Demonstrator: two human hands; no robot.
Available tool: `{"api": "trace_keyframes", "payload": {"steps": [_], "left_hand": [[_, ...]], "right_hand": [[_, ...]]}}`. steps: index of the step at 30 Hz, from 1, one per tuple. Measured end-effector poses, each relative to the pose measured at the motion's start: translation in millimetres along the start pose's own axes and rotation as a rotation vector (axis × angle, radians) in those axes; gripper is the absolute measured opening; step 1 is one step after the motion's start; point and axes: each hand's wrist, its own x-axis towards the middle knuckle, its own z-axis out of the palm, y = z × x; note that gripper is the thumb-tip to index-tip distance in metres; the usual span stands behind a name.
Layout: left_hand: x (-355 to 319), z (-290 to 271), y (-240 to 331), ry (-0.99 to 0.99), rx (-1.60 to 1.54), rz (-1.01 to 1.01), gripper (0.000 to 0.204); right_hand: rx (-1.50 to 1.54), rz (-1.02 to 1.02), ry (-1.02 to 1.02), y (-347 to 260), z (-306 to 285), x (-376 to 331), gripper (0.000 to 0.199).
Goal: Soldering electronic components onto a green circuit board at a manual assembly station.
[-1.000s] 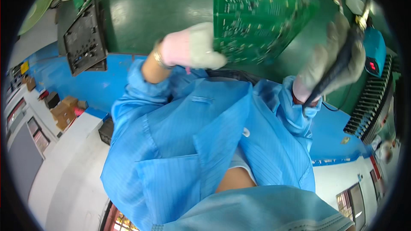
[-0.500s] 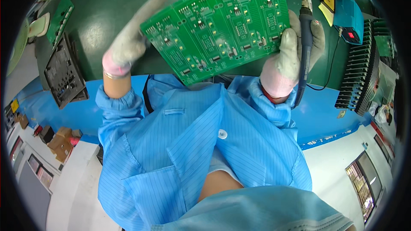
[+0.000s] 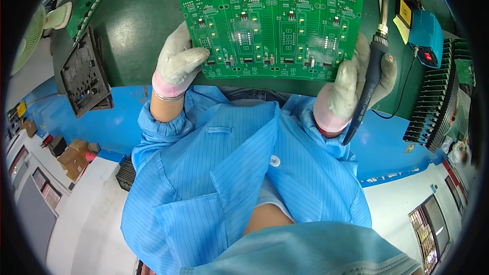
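Between my two gloved hands hangs a green circuit board (image 3: pixel 275 33), a panel of several repeated sections with small parts soldered on, its populated face toward me. My left hand (image 3: pixel 178 61) grips its left edge, thumb on the front and fingers hidden behind. At the lower right corner my right hand (image 3: pixel 351 79) pinches the board with the thumb in front. That same hand also carries a soldering iron (image 3: pixel 372 71) with a dark handle, lodged between its fingers, metal tip pointing up and away from the board.
A black tray (image 3: pixel 84 79) and another green board (image 3: pixel 86 12) lie at left, near a green fan (image 3: pixel 31 40). On the right stand a blue soldering station (image 3: pixel 427 35) with a cable and a black slotted rack (image 3: pixel 430 91). The green tabletop (image 3: pixel 132 20) spans behind.
My left hand, formerly open beside the board, has closed on its left edge. The board has swung level and moved right. The soldering iron has shifted slightly right within my right hand.
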Motion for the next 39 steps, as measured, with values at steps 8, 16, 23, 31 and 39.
{"api": "trace_keyframes", "payload": {"steps": [8,16,23,31,39], "left_hand": [[-1.1,-1.4,5.3,-0.041,-0.043,0.095,0.066],[-5.1,5.0,26.5,0.021,0.07,0.036,0.058],[-11.6,7.6,29.6,0.057,0.169,0.096,0.055],[-10.2,11.6,32.8,0.036,0.19,0.078,0.054],[-11.6,5.3,31.2,0.038,0.189,0.054,0.057]], "right_hand": [[0.056,-0.096,-0.128,0.8,0.3,3.7,0.063],[0.069,-0.05,-0.142,2.4,-0.6,2.5,0.065],[0.018,-0.042,-0.045,5.5,0.8,-5.6,0.065],[-0.008,-0.083,-0.105,7.0,-5.0,-1.6,0.065],[0.03,-0.044,-0.131,5.7,-6.6,-2.0,0.064]]}}
